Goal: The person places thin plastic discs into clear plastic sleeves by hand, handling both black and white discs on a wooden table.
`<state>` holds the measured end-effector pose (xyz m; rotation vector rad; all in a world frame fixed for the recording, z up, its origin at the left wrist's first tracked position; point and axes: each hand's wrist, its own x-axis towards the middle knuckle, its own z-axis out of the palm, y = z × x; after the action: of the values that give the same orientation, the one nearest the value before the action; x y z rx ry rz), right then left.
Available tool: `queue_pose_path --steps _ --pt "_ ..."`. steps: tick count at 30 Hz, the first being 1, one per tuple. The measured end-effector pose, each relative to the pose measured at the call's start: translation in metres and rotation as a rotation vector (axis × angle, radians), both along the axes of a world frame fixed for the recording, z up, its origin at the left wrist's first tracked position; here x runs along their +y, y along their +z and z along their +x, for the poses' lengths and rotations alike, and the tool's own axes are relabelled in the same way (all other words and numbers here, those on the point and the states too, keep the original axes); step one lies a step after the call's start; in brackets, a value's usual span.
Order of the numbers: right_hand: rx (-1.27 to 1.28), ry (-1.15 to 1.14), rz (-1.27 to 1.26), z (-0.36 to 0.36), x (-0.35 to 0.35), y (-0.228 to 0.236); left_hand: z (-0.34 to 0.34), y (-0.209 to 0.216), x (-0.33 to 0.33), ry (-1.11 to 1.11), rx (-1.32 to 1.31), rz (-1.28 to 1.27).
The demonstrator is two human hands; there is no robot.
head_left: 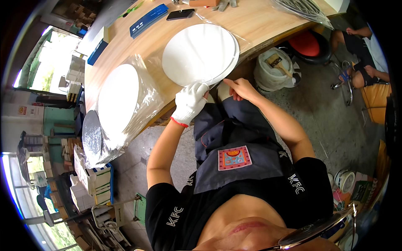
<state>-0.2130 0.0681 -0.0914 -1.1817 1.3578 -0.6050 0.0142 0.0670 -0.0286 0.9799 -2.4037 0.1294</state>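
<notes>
Two stacked white round discs lie at the near edge of the wooden table, with clear plastic film about them. My left hand, in a white knitted glove with a red cuff, is closed at the near rim of the discs. Its fingertips press together on that rim. Beside it, my bare right hand has its fingers curled, with the index fingertip close to the same rim. What it pinches, if anything, is too small to tell. To the left lies another white disc stack in clear plastic, with a grey disc by it.
On the table lie a blue box, a phone and bundled cable. A white bucket with a brush stands right, near a red-and-black stool. Another person sits at far right.
</notes>
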Motion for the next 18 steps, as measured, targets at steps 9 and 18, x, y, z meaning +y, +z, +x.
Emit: queue_pose_path --steps 9,18 --pt "-0.413 -0.103 -0.132 0.041 -0.033 -0.009 -0.006 0.001 0.003 -0.042 0.027 -0.030" --pt "-0.527 -0.180 0.026 -0.002 -0.012 -0.026 0.024 0.014 0.016 -0.028 -0.017 0.422"
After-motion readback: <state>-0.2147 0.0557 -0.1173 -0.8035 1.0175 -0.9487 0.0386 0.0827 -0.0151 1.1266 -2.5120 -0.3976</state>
